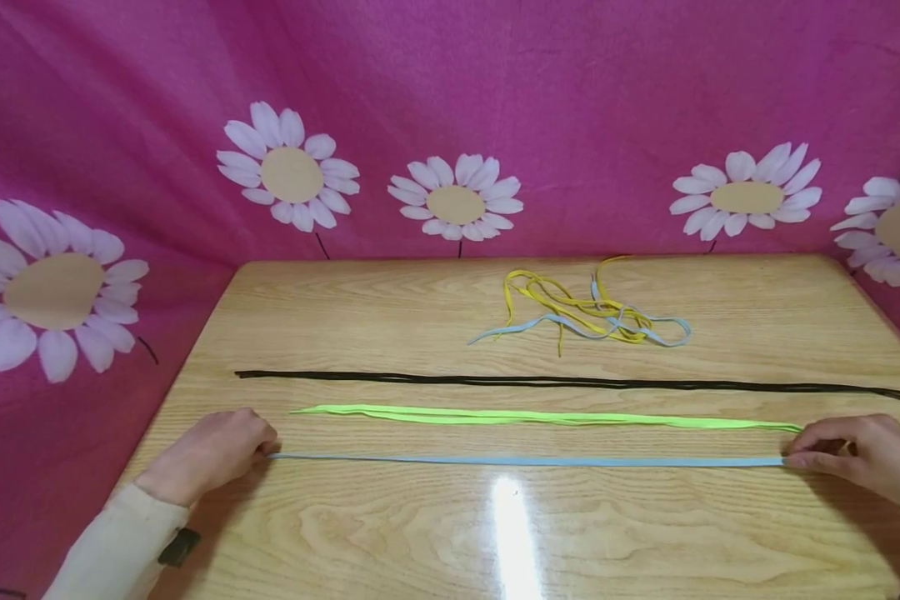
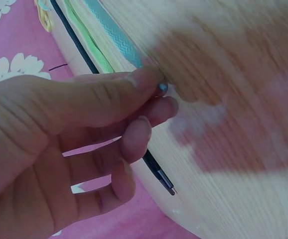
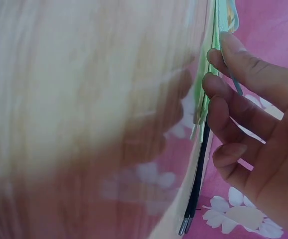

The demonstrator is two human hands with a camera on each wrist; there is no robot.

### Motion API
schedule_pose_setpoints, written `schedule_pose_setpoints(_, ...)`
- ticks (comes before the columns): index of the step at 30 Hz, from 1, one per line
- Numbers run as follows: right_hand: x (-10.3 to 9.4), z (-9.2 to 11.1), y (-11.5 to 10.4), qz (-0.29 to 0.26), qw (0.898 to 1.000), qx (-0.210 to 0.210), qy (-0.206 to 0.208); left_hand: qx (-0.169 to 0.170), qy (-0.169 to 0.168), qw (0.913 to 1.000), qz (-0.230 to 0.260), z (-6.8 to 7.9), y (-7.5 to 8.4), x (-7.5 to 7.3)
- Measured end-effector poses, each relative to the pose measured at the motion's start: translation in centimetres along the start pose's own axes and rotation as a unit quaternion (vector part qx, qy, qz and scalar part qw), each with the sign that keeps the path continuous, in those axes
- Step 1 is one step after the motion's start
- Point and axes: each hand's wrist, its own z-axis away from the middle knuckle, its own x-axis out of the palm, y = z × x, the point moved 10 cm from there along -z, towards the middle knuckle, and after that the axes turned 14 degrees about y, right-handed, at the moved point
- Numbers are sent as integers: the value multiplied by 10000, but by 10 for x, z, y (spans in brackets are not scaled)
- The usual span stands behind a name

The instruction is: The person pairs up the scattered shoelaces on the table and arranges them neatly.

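A light blue shoelace (image 1: 525,461) runs straight from side to side across the front of the table. My left hand (image 1: 221,450) pinches its left end between thumb and index finger; in the left wrist view the blue tip (image 2: 162,86) pokes out past the fingertips. At the other side, my right hand (image 1: 866,454) pinches the lace near its right end, and a short tail (image 3: 236,82) hangs below the fingers in the right wrist view. Just behind lies a doubled neon green shoelace (image 1: 510,416), its right end close to my right fingers.
Farther back, a doubled black shoelace (image 1: 495,381) lies straight across the wooden table (image 1: 345,533). Behind it is a loose tangle of yellow shoelace (image 1: 543,292) and another light blue shoelace (image 1: 525,326). A pink flowered cloth (image 1: 570,100) borders the table's back and sides.
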Motion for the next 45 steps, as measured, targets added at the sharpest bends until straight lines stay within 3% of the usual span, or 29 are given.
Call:
schedule_pose_setpoints(9, 6, 2, 5, 338, 9987, 255, -271, 50, -42, 10000, 22, -4, 3, -1)
schedule_pose_setpoints(21, 8, 3, 3, 191, 9993, 170, -289, 56, 90, 9999, 99, -7, 1, -2)
schedule_pose_setpoints(29, 7, 2, 5, 218, 9992, 180, -290, -19, 386, 9972, 641, -11, 2, -2)
schedule_pose_setpoints(34, 7, 4, 10, 707, 9966, 291, -307, 78, 565, 9949, 835, -13, 5, -3)
schedule_pose_setpoints(39, 6, 8, 18, 1006, 9930, 469, -413, 180, 489, 9934, 1022, -13, 8, 0)
schedule_pose_setpoints(45, 3, 11, 21, 973, 9932, 525, -376, 86, 315, 9944, 1003, -13, 7, 3)
